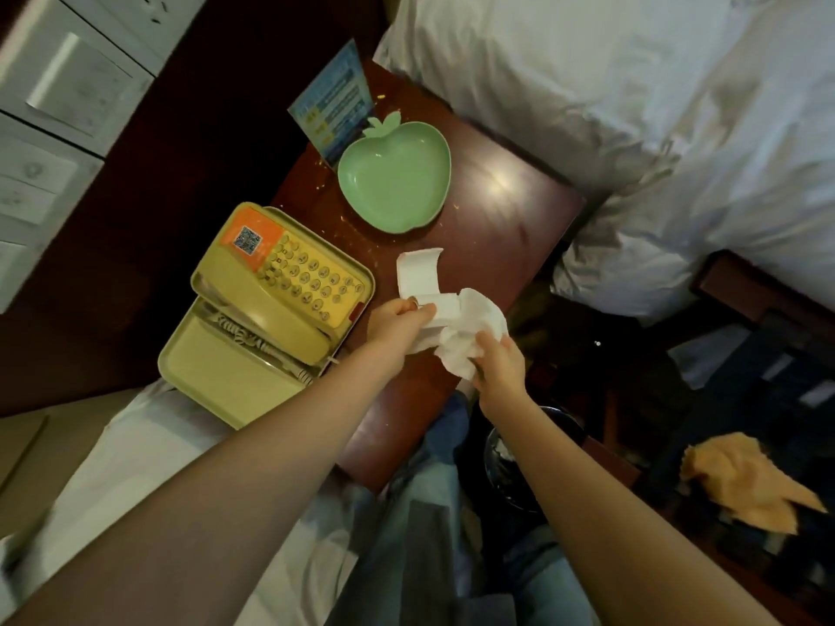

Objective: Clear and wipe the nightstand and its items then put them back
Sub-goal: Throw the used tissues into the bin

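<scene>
Gripping a crumpled white tissue (465,338), the right hand (499,361) holds it against a white curved piece (418,273), which the left hand (397,319) pinches at its lower end. Both are over the near part of the dark red nightstand (497,228). Left of the hands, a yellow telephone (289,282) sits on a yellow tray (217,368). Farther back lies a green apple-shaped dish (393,183) with crumbs (343,215) scattered around it. Behind it stands a blue card (334,106), with white bedding (632,83) to the right.

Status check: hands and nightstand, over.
Left hand, right hand both grip white tissue. Nightstand not cleared: green dish, card on it, phone alongside. Crumbs around dish.
</scene>
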